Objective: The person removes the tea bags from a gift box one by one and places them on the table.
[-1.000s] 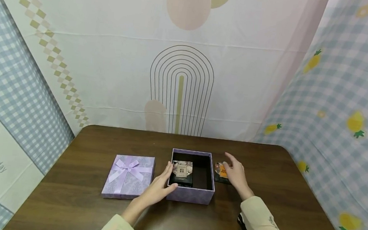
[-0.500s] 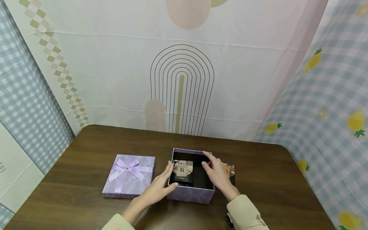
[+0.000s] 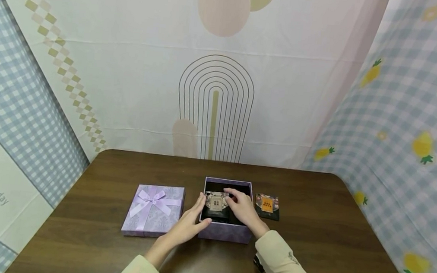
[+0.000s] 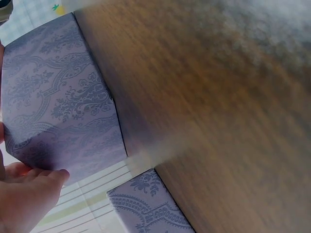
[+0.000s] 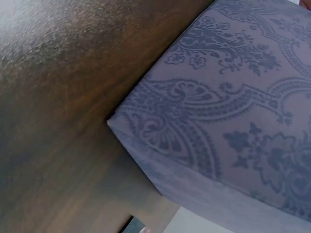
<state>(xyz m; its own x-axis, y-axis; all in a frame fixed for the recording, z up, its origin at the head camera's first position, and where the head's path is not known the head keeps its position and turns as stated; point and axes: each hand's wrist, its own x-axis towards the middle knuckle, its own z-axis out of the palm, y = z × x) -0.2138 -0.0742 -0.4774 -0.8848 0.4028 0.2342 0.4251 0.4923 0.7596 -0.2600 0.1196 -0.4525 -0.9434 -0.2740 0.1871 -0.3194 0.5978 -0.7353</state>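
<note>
My left hand [image 3: 189, 220] lies along the left side of an uncovered purple patterned box [image 3: 225, 232], thumb at the front corner and fingers at the left wall. The left wrist view shows that hand [image 4: 29, 199] touching the box wall [image 4: 58, 97]. Inside the box, on the left, is a dark flat packet [image 3: 216, 203] with a floral top and a beige label. My right hand [image 3: 245, 208] reaches over the right wall, its fingertips at the packet's right edge. Whether they grip it cannot be made out. The right wrist view is mostly box wall [image 5: 233, 107].
A purple lid [image 3: 153, 211] with a ribbon bow lies left of the box. Another dark packet [image 3: 267, 206], with an orange label, lies flat on the table right of the box. Behind the brown table [image 3: 122, 167] hangs a patterned cloth [image 3: 145, 82].
My right hand has moved left, from above the orange-labelled packet across the box wall to the packet inside. That outer packet is now uncovered to view. My left hand has stayed put.
</note>
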